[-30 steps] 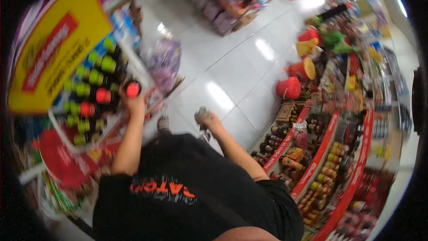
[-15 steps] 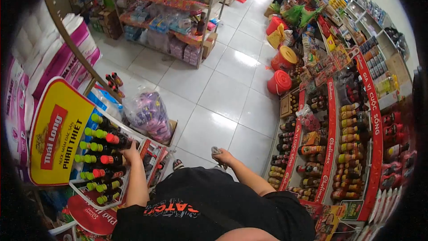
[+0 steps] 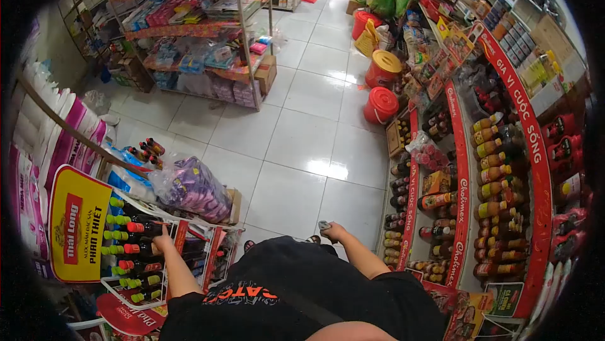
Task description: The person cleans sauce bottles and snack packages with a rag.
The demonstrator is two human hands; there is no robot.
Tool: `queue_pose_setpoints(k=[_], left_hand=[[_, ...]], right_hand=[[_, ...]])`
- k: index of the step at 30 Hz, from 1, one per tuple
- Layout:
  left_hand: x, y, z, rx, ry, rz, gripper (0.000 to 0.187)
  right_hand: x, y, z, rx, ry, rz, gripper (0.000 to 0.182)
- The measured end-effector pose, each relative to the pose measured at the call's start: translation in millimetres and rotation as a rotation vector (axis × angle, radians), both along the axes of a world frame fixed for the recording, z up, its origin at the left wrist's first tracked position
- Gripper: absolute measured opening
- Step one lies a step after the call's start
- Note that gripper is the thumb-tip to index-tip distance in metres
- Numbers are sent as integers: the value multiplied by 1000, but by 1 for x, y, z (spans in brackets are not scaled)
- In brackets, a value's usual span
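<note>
At the lower left, my left hand (image 3: 165, 240) is closed at the lower part of a dark sauce bottle with a red cap (image 3: 146, 228), its fingertips partly hidden by the bottle. Around it, several dark bottles with green caps (image 3: 129, 250) and red caps stand in rows on a white wire rack. A yellow sign (image 3: 79, 224) is fixed behind these bottles. My right hand (image 3: 335, 232) hangs above the floor, away from the shelves, closed around a small crumpled grey cloth (image 3: 324, 225).
Shelves of sauce bottles (image 3: 491, 190) with red strips line the right side. Red buckets (image 3: 380, 105) stand along the aisle. A plastic bag of purple packs (image 3: 194, 188) lies on the floor beyond the rack. A metal shelf (image 3: 252, 67) stands further back, on the white tiles (image 3: 302, 139).
The view has shifted, so the rack appears lower and further left. My left hand stays by the red-capped bottles. My right hand still holds the cloth.
</note>
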State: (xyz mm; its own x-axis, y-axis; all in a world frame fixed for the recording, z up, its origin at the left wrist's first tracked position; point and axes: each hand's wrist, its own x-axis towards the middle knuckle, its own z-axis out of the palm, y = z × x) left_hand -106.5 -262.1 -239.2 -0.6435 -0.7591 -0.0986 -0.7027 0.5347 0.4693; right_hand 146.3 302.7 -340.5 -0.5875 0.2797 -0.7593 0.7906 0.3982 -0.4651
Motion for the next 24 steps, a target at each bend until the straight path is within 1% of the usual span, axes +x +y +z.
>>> queue_pose_setpoints(k=[1,3,4,5,7,8,9,10,12,14,15,16,17,18,19,20,21,22,23,24], left_hand=[[3,8,11,-62,-89,12,65],[13,28,30,-222,-67,-46,59],[16,31,32,-300,-75,-73,58],[17,39,41,-286,-100,-37,58],[17,28,20,-225,39,-44,52],[21,30,14,-323,49,-27,47],[26,42,22,-420,60,-11,42],[35,62,43,-183,144,12,36],[46,91,41,-246,404,113,41],[42,116,39,-285,326,138,45],[44,108,14,-273,93,54,48],[49,93,-23,-275,-143,-38,50],[53,99,-33,-255,-330,-243,44],[61,129,-13,-171,-425,-578,38],[69,166,15,-46,-454,-897,33],[73,197,41,75,-457,-1116,29],[69,224,58,148,-474,-1253,27],[54,243,57,180,-489,-1303,27],[39,261,55,214,-504,-1353,28],[13,270,27,192,-446,-1469,30]], right_hand=[[4,14,-3,26,16,-26,46],[14,38,-8,76,47,-78,44],[18,51,-11,52,73,-104,41],[25,64,-13,46,86,-119,41],[35,88,-10,37,111,-148,40],[42,98,-10,4,83,-183,39],[50,105,-7,-11,82,-233,38],[59,111,-3,-26,80,-286,38],[73,120,0,-70,98,-378,35],[88,120,-8,-134,140,-480,31],[92,122,-18,-139,83,-445,29],[96,127,-42,-149,24,-421,28],[102,128,-57,-164,-35,-400,27],[93,124,-21,-162,-72,-411,30],[90,123,-22,-131,-52,-372,33],[86,124,-23,-96,-30,-326,36],[79,129,-23,-57,-11,-272,39],[64,135,1,-48,-82,-284,48],[60,141,-3,22,-36,-319,49],[54,150,-9,96,11,-354,51]])
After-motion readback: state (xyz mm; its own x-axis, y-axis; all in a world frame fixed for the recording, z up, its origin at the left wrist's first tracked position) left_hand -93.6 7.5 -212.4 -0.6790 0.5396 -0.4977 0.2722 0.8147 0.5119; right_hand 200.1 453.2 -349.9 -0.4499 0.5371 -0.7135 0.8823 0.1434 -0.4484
